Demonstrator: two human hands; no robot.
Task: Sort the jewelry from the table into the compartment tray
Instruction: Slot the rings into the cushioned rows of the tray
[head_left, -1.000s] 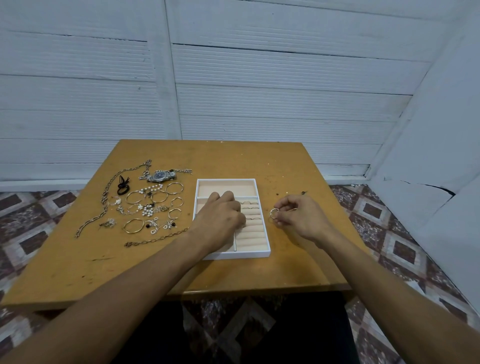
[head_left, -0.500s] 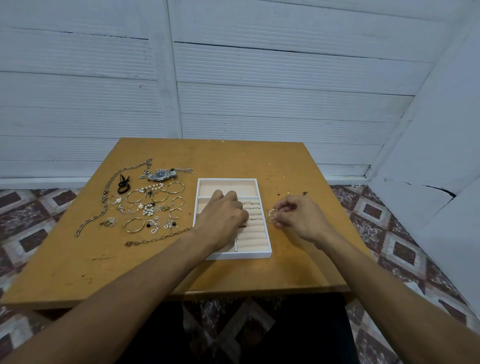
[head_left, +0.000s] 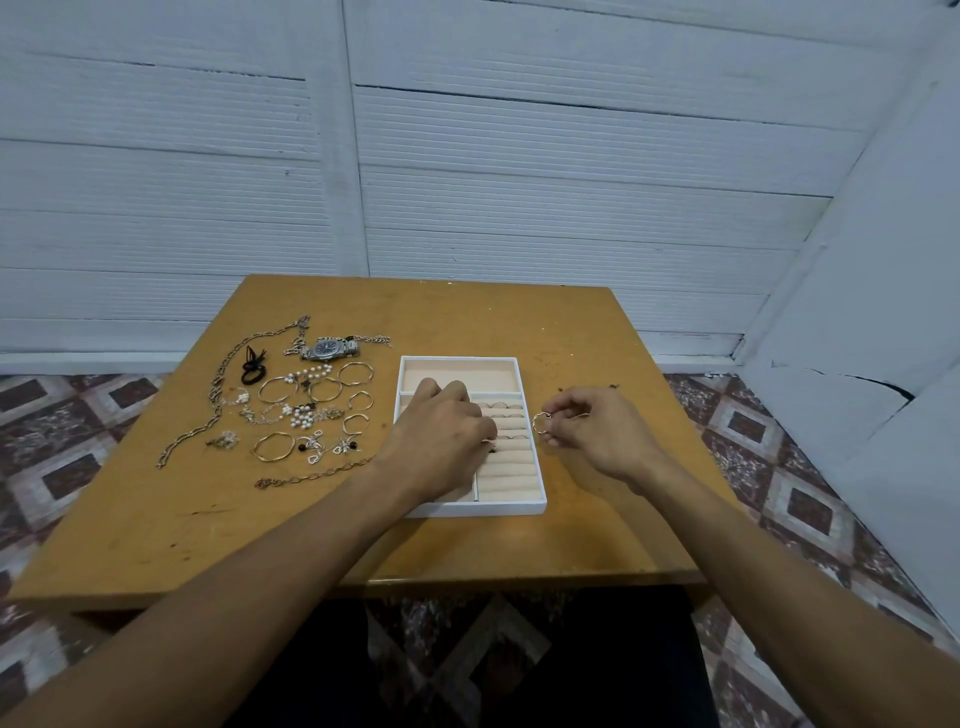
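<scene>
A white compartment tray (head_left: 457, 359) with beige lining lies mid-table. A few rings (head_left: 501, 408) sit in its ring rolls on the right. My left hand (head_left: 441, 436) rests over the tray's left half, fingers curled, its tips pinching a small ring (head_left: 490, 445) at the rolls. My right hand (head_left: 597, 431) hovers just right of the tray and pinches a thin silver ring (head_left: 540, 422) between thumb and fingertips. Loose jewelry lies left of the tray: a wristwatch (head_left: 330, 348), gold bangles (head_left: 272, 447), hoop rings (head_left: 356, 373), pearl pieces (head_left: 304, 415) and a long chain (head_left: 218, 395).
The wooden table (head_left: 467, 317) stands against a white panelled wall. A thin chain bracelet (head_left: 317, 475) lies beside my left wrist. A black hair tie (head_left: 253, 371) sits among the jewelry. Patterned floor tiles surround the table.
My left hand has shifted slightly right and toward me along the ring rolls. The right hand stays beside the tray with its ring.
</scene>
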